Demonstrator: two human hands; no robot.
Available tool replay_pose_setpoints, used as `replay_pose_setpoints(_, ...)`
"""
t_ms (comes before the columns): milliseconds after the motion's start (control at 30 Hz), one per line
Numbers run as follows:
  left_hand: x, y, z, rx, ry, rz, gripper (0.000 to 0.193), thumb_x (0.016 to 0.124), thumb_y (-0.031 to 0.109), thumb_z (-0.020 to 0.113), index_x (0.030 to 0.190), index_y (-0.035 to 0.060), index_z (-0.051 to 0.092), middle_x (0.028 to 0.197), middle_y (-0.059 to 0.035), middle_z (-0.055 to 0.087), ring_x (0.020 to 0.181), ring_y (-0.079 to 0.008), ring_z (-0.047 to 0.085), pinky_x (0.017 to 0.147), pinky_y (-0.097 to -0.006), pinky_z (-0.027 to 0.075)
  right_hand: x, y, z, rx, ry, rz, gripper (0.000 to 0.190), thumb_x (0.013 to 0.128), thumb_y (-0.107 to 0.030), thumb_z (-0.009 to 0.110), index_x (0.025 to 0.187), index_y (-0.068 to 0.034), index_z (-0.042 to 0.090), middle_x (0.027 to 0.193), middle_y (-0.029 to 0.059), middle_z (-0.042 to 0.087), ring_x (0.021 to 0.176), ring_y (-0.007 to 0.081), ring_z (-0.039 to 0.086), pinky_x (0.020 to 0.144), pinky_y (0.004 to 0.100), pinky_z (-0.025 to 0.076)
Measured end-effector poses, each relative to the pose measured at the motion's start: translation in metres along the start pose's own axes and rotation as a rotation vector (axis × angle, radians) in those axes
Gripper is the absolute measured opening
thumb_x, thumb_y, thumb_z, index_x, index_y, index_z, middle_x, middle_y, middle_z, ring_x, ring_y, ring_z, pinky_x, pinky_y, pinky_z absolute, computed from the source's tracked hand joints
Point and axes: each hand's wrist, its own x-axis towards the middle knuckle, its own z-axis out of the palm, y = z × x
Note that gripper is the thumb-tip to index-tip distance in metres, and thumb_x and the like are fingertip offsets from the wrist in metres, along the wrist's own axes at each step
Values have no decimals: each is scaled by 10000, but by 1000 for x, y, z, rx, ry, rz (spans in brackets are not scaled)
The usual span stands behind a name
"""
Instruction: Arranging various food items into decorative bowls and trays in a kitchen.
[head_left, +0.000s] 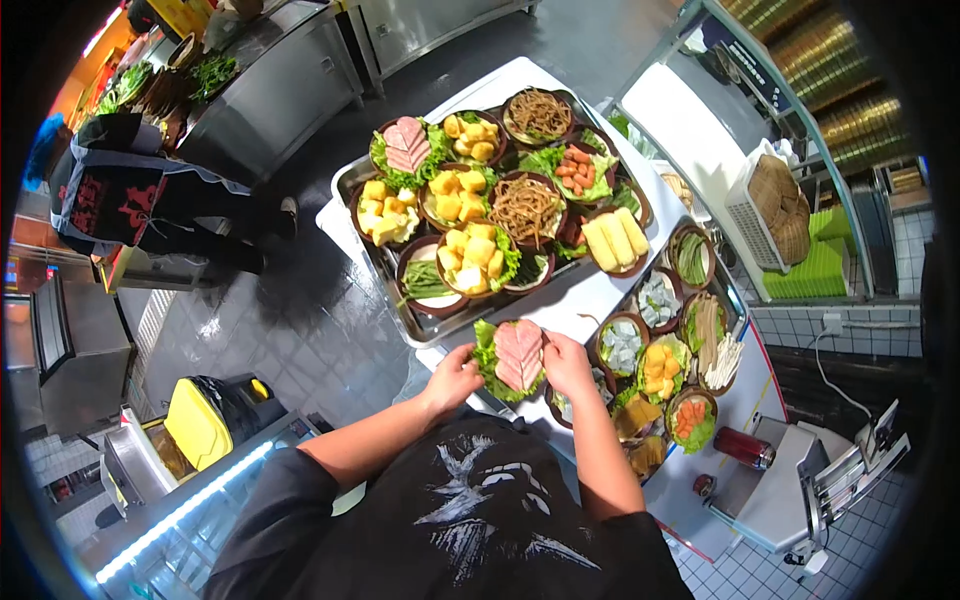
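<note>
Fanned pink luncheon meat slices (519, 354) rest on green lettuce (487, 358), held close in front of my chest. My left hand (454, 380) grips the near-left side and my right hand (566, 365) grips the right side; any dish under the leaves is hidden. Just beyond, a steel tray (415, 335) carries brown bowls, among them one of yellow tofu-like cubes (474, 257), one of brown shreds (527, 208) and one of green beans (424, 279). A bowl of pale yellow rolls (616, 240) overhangs the tray's right side.
To the right, a second tray (739, 300) holds several bowls, including cut small sausages (691, 421). A dark red thermos (742, 448) lies near a grey scale-like machine (780, 480). Another person (142, 195) stands left, by a steel counter (277, 97). A yellow-lidded bin (196, 424) is lower left.
</note>
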Motion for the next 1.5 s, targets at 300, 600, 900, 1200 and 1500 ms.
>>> replay_pose_setpoints(300,-12,115,-44,168,-371,109,499,992,119,535,1459,-8,412,1031,-58,588,854,-109,553,750,-285,511,-35,-35,-25,406,42,178,254,1004,-70,495,1135,39,682,912,33,693,722,76,615,612,230,492)
replay_pose_setpoints(600,13,195,-100,418,-291,237,537,925,73,523,1456,27,458,730,-89,544,634,-151,519,605,-321,469,-9,-138,-21,783,139,76,329,1016,-121,527,1294,32,613,1066,33,706,843,60,652,681,199,513)
replay_pose_setpoints(900,42,216,-159,85,-37,195,417,954,44,492,1363,-31,519,878,-21,609,667,-50,547,586,-236,468,61,-183,8,845,-104,-18,424,996,-147,572,1390,3,533,1166,38,667,990,96,626,827,261,514)
replay_pose_setpoints(1200,160,263,-131,470,178,523,567,809,30,557,1376,9,558,916,-188,692,756,-188,651,691,-306,522,179,-189,-11,881,75,-102,416,948,-133,608,1342,-9,561,1061,-4,647,837,50,562,668,206,434)
replay_pose_setpoints(1500,213,302,-78,350,140,458,635,836,14,566,1461,4,457,869,-113,676,640,-119,578,576,-289,491,257,-157,-50,603,410,-109,539,907,-118,627,1364,134,492,1117,109,656,928,124,604,810,245,470)
